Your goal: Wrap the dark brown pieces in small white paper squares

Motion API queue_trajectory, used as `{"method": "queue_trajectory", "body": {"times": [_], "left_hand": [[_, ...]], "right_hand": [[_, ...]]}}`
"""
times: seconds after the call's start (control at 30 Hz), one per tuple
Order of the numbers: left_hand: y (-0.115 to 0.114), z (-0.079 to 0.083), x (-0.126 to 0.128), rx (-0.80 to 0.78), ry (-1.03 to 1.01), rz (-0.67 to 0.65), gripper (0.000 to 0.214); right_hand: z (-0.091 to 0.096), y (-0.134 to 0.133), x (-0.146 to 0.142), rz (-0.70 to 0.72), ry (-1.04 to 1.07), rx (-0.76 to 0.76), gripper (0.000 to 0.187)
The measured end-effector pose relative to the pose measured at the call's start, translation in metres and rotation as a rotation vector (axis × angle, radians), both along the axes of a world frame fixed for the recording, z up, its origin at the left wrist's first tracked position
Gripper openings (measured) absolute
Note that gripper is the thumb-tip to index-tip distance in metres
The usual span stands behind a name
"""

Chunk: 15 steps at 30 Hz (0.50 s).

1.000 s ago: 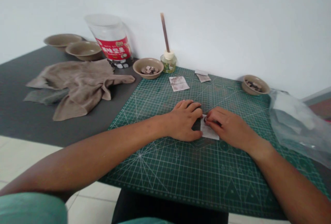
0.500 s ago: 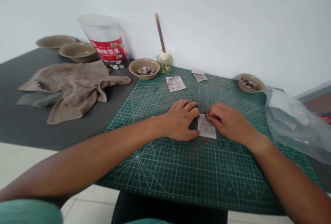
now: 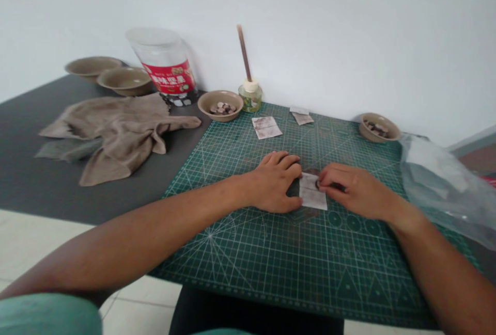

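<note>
The left hand lies beside the paper slip on the cutting mat — fingers together, apparently pinning the slip's edge against shifting — while the right hand holds its fingers pinched on a small dark piece at the slip.

1. Two tan bowls sit at upper left on the dark gray tabletop.
2. A crumpled taupe cloth lies below them.
3. At top center stand a clear red-labeled jar, a tan bowl of dark discs and a reed diffuser.
4. Stained paper slips lie high on the green cutting mat.
5. At right are another bowl and a clear plastic bag.
</note>
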<state>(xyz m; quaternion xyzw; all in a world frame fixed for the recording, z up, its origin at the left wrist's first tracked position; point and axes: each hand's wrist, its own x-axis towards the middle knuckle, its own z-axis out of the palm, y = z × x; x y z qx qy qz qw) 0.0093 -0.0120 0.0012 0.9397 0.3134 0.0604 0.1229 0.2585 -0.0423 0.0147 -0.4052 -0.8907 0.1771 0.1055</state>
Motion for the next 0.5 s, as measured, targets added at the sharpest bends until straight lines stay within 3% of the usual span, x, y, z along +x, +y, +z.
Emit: {"method": "queue_trajectory", "body": {"times": [0.1,0.23,0.3,0.5], "left_hand": [[0.0,0.0,0.0,0.003,-0.003,-0.009,0.056],[0.0,0.0,0.0,0.004,-0.009,0.004,0.053],[0.0,0.0,0.0,-0.011,-0.005,0.008,0.053],[0.0,0.003,-0.001,-0.029,-0.006,-0.009,0.051]], "right_hand": [[0.0,-0.008,-0.006,0.081,0.013,-0.052,0.012],[-0.002,-0.006,-0.017,-0.038,-0.006,0.064,0.013],[0.0,-0.001,-0.013,-0.081,-0.024,0.074,0.011],[0.007,-0.008,0.004,0.008,-0.033,-0.001,0.013]]}}
